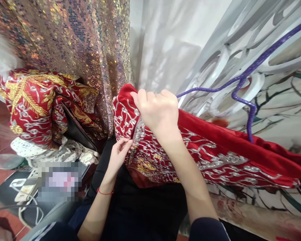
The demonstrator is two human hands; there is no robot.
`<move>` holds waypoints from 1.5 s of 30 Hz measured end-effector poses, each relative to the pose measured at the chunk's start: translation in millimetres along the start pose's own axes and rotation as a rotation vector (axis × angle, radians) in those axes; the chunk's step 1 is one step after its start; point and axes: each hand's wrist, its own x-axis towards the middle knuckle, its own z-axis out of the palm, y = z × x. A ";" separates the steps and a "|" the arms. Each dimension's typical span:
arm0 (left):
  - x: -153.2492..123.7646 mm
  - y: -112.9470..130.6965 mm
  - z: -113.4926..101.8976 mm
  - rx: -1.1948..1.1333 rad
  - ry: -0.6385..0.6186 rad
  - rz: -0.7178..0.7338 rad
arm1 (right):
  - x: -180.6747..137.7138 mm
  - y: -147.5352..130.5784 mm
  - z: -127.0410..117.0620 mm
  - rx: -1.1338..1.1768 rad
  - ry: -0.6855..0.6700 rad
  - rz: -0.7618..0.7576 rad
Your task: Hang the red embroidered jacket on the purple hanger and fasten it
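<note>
gripping the red embroidered garment (215, 157), sloping lengthwise below the purple hanger (243, 77), with the curled fingers of the right hand (158, 112), just beside the hanger's left end; pinching it in the left hand (117, 156), lower and farther left of the hanger.

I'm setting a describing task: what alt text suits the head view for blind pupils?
A person's left hand pinches a red satin garment with silver and gold embroidery, on a thin purple hanger; the right hand is closed before it, contents hidden. At left, a second red embroidered garment lies near hanging gold sequinned fabric.
</note>
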 end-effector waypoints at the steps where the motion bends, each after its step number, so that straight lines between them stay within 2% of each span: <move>1: 0.2 -1.2 1.3 0.000 0.035 0.019 | 0.4 -0.1 -1.0 -0.007 -0.012 0.001; 4: 0.5 -5.3 4.8 -0.016 0.105 0.060 | 1.2 -0.3 -2.7 -0.009 -0.017 0.012; 8: -0.4 -7.1 4.1 -0.085 0.082 -0.012 | 0.7 -0.6 -2.3 0.022 -0.021 0.020; 14: -6.1 -4.0 3.9 -0.157 0.076 -0.055 | -1.3 -1.7 0.4 0.057 0.057 0.055; 20: -11.6 4.6 5.7 -0.214 -0.011 -0.039 | -2.5 -1.8 -0.5 0.041 0.016 0.049; 25: -12.3 19.7 -2.8 -0.064 -0.065 -0.038 | -2.8 -2.1 2.8 0.050 0.074 0.059; 29: -12.0 27.1 -6.2 0.039 -0.025 0.032 | -2.7 -3.4 4.6 0.032 0.078 0.060; 36: -12.0 22.7 5.3 -0.019 0.061 0.092 | -2.9 -4.9 2.2 0.024 0.089 0.076; 45: -12.8 33.2 -10.0 0.005 -0.095 0.046 | -5.2 -4.8 5.0 0.012 0.088 0.063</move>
